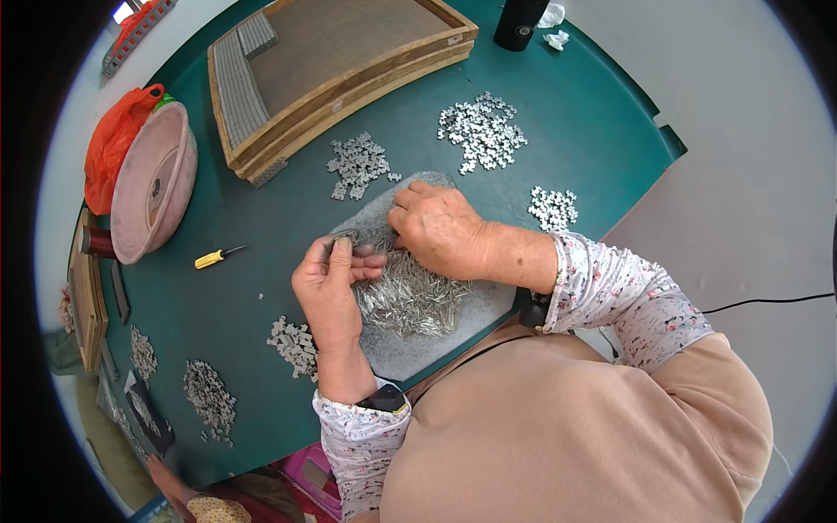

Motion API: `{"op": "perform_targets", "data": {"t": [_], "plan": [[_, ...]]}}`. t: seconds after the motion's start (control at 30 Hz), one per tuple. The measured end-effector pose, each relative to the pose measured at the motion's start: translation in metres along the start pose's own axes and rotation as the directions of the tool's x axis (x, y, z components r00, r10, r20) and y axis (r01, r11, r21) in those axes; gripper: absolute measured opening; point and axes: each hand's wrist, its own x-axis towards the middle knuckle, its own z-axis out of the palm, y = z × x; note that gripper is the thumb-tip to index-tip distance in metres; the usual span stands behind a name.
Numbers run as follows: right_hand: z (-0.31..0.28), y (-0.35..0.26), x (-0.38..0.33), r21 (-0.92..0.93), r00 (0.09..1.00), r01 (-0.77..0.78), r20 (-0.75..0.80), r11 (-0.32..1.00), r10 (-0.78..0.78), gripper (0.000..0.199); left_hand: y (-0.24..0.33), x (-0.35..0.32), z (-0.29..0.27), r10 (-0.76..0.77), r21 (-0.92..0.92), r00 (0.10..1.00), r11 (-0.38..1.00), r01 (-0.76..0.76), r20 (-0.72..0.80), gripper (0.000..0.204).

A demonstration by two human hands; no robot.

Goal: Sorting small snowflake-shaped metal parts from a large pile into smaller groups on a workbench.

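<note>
My left hand [330,283] is closed, its thumb pressing a small grey metal piece [349,235] against the fingers. Just right of it, my right hand [436,227] is curled with its fingertips pinched together, pointing toward the left hand. What the right fingertips hold is hidden. Beneath both hands, a heap of thin silver pins [414,301] lies on a grey felt-like mat [484,309]. Beyond the mat sits a pile of grey notched metal pieces [358,164]. Pale blocky pieces [295,347] lie left of my left wrist.
Shiny notched pieces [482,131] and a smaller pile [553,208] lie at right. A wooden tray [349,100] with grey strips stands at the back. Leftward are a yellow-handled screwdriver [212,259], pink basin [179,174] and red bag [113,144]. Another person's hand [167,479] shows lower left.
</note>
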Motion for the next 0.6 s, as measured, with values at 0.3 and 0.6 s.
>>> {"op": "perform_targets", "data": {"t": [0.3, 0.6], "plan": [[-0.008, 0.022, 0.006, 0.350, 0.993, -0.121, 0.058, 0.929, 0.107, 0.015, -0.002, 0.000, 0.001, 0.006, 0.045, 0.997, 0.999, -0.009, 0.076, 0.014], [-0.021, 0.014, 0.008, 0.660, 0.984, -0.147, 0.025, 0.737, 0.175, 0.017, -0.002, -0.005, 0.010, 0.038, 0.150, 0.987, 0.987, -0.061, 0.155, 0.014]]}}
